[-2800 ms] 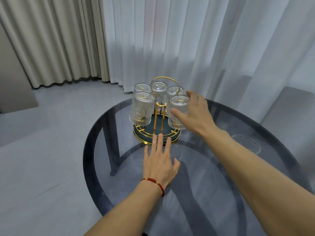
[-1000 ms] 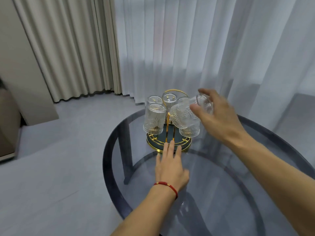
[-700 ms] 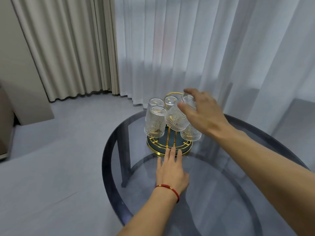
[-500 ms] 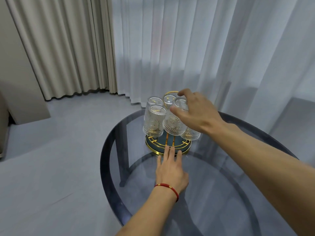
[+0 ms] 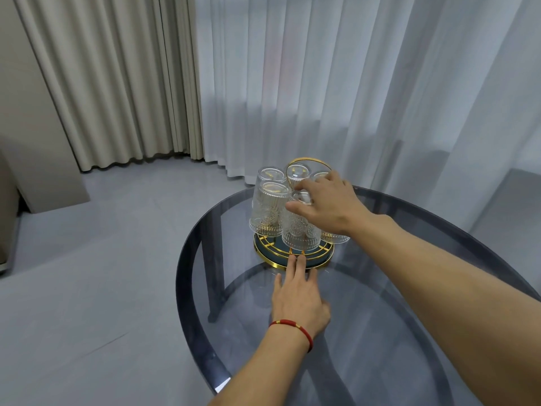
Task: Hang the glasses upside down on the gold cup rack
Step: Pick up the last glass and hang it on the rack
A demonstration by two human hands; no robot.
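The gold cup rack (image 5: 292, 260) with a dark round base and a gold loop handle stands at the far side of the glass table (image 5: 380, 317). Several ribbed clear glasses hang upside down on it, one at the front left (image 5: 266, 209). My right hand (image 5: 328, 205) grips the base of the front glass (image 5: 300, 232), which is upside down and low over the rack's front peg. My left hand (image 5: 297, 300) lies flat on the table, fingers apart, fingertips touching the rack's front rim. It wears a red cord bracelet.
The round smoked-glass table has a dark rim (image 5: 187, 288) and dark legs showing through. White sheer curtains (image 5: 336, 83) hang just behind the rack, beige drapes (image 5: 111, 83) to the left. Grey floor (image 5: 87, 273) lies on the left.
My right hand has turned a tilted glass fully upside down and lowered it onto the front of the rack. My left hand has stayed flat at the rack's rim.
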